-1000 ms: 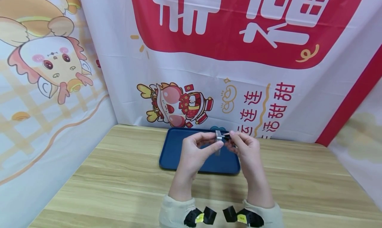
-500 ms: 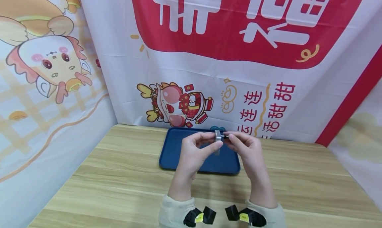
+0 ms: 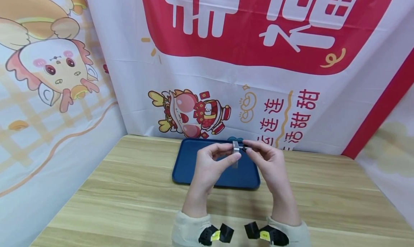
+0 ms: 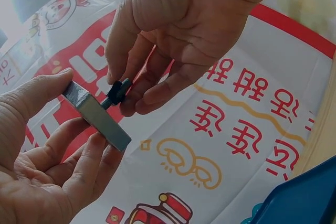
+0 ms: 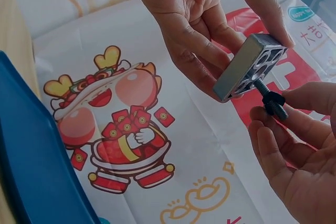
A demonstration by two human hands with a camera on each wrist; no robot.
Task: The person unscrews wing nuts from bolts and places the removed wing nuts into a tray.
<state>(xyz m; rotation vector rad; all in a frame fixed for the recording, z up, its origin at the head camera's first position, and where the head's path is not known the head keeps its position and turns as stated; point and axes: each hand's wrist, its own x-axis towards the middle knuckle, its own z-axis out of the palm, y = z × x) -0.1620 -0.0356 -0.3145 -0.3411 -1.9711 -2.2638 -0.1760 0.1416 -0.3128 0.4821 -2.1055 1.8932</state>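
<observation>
In the head view my left hand (image 3: 211, 159) holds a flat silvery metal block (image 3: 235, 147) by its edges, thumb on one side and fingers on the other. The right wrist view shows the block's hollow, ribbed face, with a threaded bolt (image 5: 261, 86) standing out of it. Partway along the bolt sits a small black nut (image 5: 273, 102), and the bolt's end shows beyond it. My right hand (image 3: 266, 161) pinches this nut between thumb and fingertips, as the left wrist view also shows at the black nut (image 4: 117, 94). Both hands are raised above the tray.
A dark blue tray (image 3: 184, 168) lies on the wooden table (image 3: 136, 193) beneath the hands, near its back edge. Behind it hangs a printed white and red cloth (image 3: 200, 71). Another printed cloth (image 3: 64, 143) stands at the left.
My right hand has shifted slightly right, and its thumb and fingertips have changed position around the nut, spreading a little. My left hand and the block have stayed almost in place.
</observation>
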